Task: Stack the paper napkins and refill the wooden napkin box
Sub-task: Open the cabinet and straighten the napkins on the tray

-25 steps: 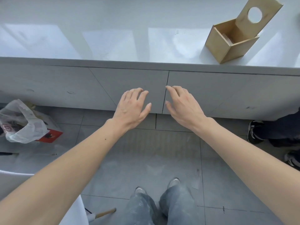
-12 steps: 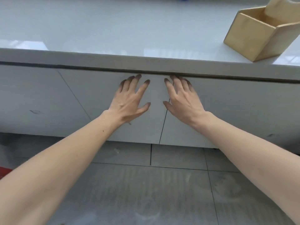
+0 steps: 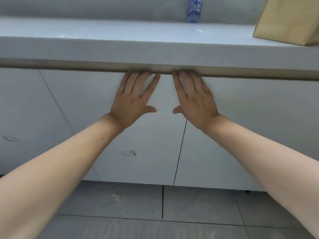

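Head view: wooden napkin box (image 3: 286, 23) contents hidden; left hand (image 3: 133, 102) and right hand (image 3: 195, 102) fingers spread, empty, under countertop (image 3: 103, 47).

A pale grey worktop (image 3: 120, 31) runs across the whole view, its thick front edge overhanging white cabinet doors (image 3: 146, 135). On it at the far right stands a wooden box (image 3: 290, 23), cut off by the frame. Further back, near the wall, stands a bottle (image 3: 194, 11) with a blue label. Below, the floor (image 3: 189, 213) is grey tile.
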